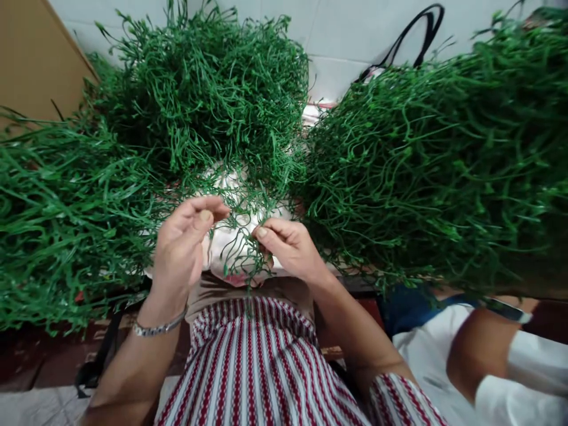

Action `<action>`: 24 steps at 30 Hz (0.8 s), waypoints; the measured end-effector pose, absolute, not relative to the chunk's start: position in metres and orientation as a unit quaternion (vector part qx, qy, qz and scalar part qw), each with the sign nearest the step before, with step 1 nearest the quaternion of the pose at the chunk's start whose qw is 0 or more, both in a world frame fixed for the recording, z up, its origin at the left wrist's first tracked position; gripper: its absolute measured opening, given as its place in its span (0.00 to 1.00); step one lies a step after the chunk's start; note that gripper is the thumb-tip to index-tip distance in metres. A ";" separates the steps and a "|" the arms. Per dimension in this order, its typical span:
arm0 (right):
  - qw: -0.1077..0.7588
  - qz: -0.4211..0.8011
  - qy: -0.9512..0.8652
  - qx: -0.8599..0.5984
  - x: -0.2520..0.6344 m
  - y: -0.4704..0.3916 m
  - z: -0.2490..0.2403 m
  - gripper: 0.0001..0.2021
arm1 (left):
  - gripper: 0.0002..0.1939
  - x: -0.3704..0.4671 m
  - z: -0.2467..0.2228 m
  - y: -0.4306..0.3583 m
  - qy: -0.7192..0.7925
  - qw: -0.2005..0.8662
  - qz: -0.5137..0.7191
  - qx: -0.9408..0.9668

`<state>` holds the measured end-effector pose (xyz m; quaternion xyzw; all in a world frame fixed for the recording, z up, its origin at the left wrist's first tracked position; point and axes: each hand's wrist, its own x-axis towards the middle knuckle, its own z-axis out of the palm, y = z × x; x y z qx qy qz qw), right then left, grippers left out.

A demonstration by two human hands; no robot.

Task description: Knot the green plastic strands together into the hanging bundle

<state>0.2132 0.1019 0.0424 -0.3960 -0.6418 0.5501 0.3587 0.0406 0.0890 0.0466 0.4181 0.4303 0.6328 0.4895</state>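
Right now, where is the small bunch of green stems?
In the head view, the small bunch of green stems is just below centre, pinched in the right hand, with the left hand to its left and the striped garment lower down.

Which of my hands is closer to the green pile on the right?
Right. Your right hand is near the green pile's left edge; your left hand is farther off, nearer the left pile.
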 end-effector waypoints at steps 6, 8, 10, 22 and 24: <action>0.319 0.533 -0.683 -0.384 0.205 0.108 0.038 0.16 | 0.11 0.041 0.037 0.062 0.527 0.304 0.549 0.573; 0.312 0.530 -0.695 -0.372 0.203 0.108 0.038 0.16 | 0.11 0.038 0.036 0.066 0.521 0.347 0.486 0.610; 0.310 0.555 -0.682 -0.362 0.201 0.109 0.036 0.14 | 0.08 0.036 0.033 0.071 0.518 0.386 0.459 0.610; 0.375 0.626 -0.585 -0.352 0.198 0.100 0.021 0.09 | 0.10 0.051 0.008 0.052 0.579 0.085 0.486 0.649; 0.370 0.630 -0.583 -0.354 0.196 0.098 0.020 0.09 | 0.12 0.051 0.001 0.050 0.582 0.079 0.472 0.658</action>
